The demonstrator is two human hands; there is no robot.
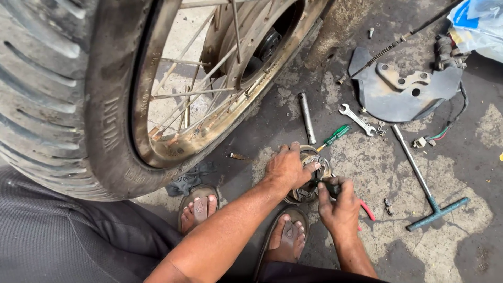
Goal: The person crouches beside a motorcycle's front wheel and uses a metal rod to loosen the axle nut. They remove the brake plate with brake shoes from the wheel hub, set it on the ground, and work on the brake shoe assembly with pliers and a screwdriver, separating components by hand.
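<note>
- while the left hand presses down with fingers curled over a round metal hub plate on the ground, just ahead of the sandalled feet, the plate is held steady.
- the right hand is closed round red-handled pliers, nose at the plate's inner parts.
- judging by this, work is mid-way — the spoked wheel stands detached beside it.
- wrench, green screwdriver, t-handle tool and dark cover plate lie apart — refitting looks undone.
</note>
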